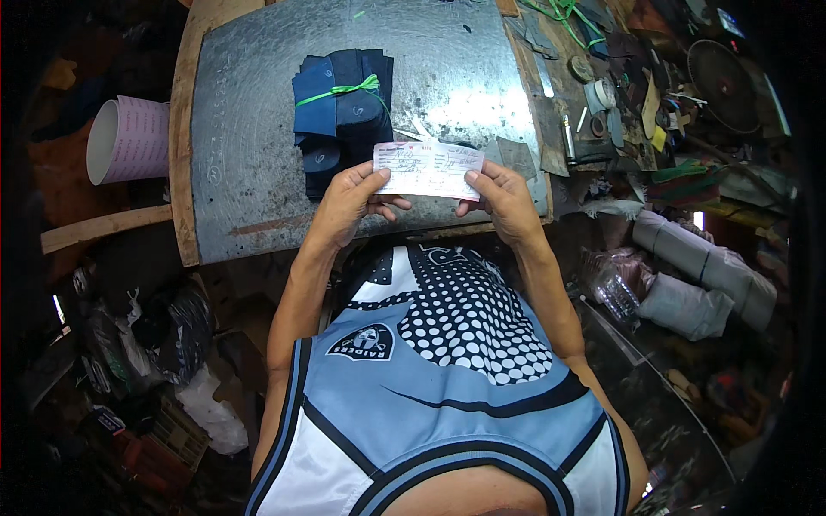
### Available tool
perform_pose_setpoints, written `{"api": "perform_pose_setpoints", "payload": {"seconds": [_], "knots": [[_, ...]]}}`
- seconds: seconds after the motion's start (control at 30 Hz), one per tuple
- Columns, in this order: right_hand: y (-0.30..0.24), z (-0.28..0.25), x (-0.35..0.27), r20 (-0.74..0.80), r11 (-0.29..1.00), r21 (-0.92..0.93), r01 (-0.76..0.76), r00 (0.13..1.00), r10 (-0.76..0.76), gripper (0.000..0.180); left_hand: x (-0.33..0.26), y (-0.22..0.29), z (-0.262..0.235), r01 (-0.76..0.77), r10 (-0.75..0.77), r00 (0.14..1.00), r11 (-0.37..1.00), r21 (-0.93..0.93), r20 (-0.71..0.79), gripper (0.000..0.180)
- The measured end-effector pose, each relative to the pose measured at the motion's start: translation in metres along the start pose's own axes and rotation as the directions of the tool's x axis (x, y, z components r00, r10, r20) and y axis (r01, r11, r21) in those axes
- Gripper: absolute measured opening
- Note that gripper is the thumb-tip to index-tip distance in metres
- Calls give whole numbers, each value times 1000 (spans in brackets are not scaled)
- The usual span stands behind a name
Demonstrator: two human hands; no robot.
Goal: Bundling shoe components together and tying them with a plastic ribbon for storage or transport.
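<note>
Between both hands I hold a small white paper slip (428, 172) with printed lines and handwriting, stretched out level over the near part of the table. My left hand (351, 198) pinches its left end between thumb and fingers. At the opposite end, my right hand (505, 199) grips it the same way. Just beyond my left hand lies a stack of dark blue cut fabric pieces (344, 107), tied round with a bright green string (344, 89). Pale strips poke out behind the slip's upper edge.
The metal-topped table (249, 172) has a wooden edge. A pink-and-white roll (133, 140) stands to its left. A bench (594, 86) at right carries tape rolls, scraps and a lighter-like tube (568, 138). Wrapped bundles (684, 305) lie at lower right, plastic bags (211, 413) at lower left.
</note>
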State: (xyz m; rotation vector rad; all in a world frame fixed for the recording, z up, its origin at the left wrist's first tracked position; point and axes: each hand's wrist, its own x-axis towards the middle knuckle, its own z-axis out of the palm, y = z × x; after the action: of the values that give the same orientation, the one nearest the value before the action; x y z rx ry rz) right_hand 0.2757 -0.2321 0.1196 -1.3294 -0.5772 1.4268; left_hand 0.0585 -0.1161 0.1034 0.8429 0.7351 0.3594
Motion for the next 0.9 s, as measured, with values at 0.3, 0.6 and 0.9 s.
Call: {"api": "perform_pose_setpoints", "payload": {"seconds": [0.3,0.6,0.9], "knots": [[10,12,-3,-6,997,83,1,1000,-1,31,-10,-4,-9,32,-32,999,999,-29,-18,36],[14,6,0,70,999,-10,-52,996,53,29,-12,-11,-19,85,-85,996,996,-24,9,38],[15,10,-4,106,996,59,-62,993,56,28,-14,-9,-24,100,-99,994,994,-41,45,32]]}}
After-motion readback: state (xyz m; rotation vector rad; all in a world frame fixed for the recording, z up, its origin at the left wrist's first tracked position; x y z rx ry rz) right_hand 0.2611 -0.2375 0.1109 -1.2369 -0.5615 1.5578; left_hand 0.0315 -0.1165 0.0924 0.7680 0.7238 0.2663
